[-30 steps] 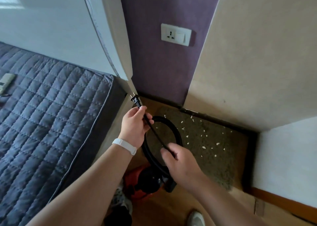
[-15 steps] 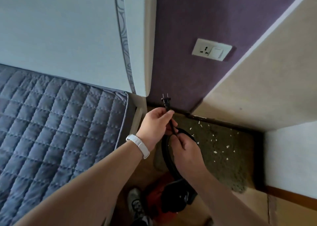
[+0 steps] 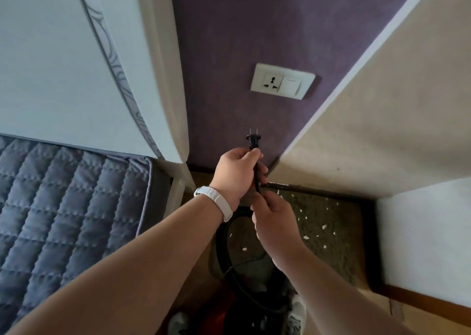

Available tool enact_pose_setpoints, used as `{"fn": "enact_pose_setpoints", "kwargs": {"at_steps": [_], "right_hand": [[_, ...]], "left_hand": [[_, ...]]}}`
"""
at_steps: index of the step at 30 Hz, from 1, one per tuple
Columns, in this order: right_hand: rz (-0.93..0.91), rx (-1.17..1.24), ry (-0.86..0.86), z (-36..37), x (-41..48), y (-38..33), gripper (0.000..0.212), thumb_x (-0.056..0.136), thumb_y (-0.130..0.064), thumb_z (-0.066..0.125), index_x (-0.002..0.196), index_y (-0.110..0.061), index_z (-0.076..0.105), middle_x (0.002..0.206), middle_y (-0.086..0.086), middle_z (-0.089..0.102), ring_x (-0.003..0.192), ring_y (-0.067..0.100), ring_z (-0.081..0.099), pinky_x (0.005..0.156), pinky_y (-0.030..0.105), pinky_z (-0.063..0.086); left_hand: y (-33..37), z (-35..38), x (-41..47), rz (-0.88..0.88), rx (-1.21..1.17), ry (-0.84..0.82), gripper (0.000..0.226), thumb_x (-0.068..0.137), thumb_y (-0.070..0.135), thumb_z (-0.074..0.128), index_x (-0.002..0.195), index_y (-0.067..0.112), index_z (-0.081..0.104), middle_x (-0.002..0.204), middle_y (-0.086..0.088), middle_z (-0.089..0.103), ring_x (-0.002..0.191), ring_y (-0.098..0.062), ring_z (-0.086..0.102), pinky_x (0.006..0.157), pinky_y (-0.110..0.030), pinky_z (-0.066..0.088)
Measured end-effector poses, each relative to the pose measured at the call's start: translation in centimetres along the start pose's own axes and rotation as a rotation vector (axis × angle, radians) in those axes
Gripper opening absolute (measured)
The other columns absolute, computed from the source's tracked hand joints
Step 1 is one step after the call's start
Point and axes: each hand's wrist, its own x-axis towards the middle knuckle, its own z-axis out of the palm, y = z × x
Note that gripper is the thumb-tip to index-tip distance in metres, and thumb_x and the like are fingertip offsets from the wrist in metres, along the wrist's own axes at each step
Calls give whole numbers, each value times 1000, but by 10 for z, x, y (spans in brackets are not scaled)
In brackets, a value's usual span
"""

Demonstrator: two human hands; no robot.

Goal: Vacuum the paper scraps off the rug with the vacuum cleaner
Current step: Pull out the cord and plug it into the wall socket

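Note:
My left hand (image 3: 235, 174) grips the black power cord just below its two-pin plug (image 3: 253, 141), prongs pointing up toward the white wall socket (image 3: 281, 80) on the purple wall. Just beneath it my right hand (image 3: 274, 220) pinches the same cord (image 3: 257, 182). A black hose (image 3: 221, 243) loops down to the red vacuum cleaner (image 3: 224, 314) at the bottom, mostly hidden by my arms. White paper scraps (image 3: 324, 226) lie scattered on the olive shag rug (image 3: 331, 245).
A grey quilted mattress (image 3: 63, 220) fills the left side below a white headboard panel (image 3: 76, 67). A beige wall (image 3: 382, 131) and a white wall with wooden skirting (image 3: 423, 301) close in the right. A shoe (image 3: 297, 311) shows near the vacuum.
Both hands have lifted the plug upward, closer to the wall socket. The view has tilted up, so the socket now sits lower and nearer the centre.

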Motion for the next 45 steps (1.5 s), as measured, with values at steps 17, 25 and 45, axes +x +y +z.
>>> {"fn": "enact_pose_setpoints", "kwargs": {"at_steps": [17, 25, 45], "right_hand": [[-58, 77, -92, -17, 91, -40, 36, 96, -30, 48, 62, -17, 49, 48, -2, 42, 51, 21, 41, 55, 37, 33], [-68, 94, -82, -17, 88, -42, 38, 99, -31, 49, 63, -20, 47, 52, 0, 42, 48, 17, 38, 47, 30, 29], [-235, 51, -35, -18, 102, -46, 36, 101, -31, 48, 74, -8, 53, 55, -4, 42, 50, 11, 37, 49, 28, 28]], "left_hand": [[42, 45, 83, 170, 167, 144, 29, 98, 32, 52, 86, 11, 68, 54, 0, 53, 45, -15, 47, 48, -26, 41], [45, 43, 83, 157, 99, 95, 29, 98, 33, 54, 86, 11, 67, 57, -2, 53, 48, -16, 45, 50, -26, 41], [67, 49, 99, 188, 117, 110, 32, 97, 24, 57, 69, 9, 61, 48, 0, 49, 42, -14, 42, 48, -27, 38]]}}
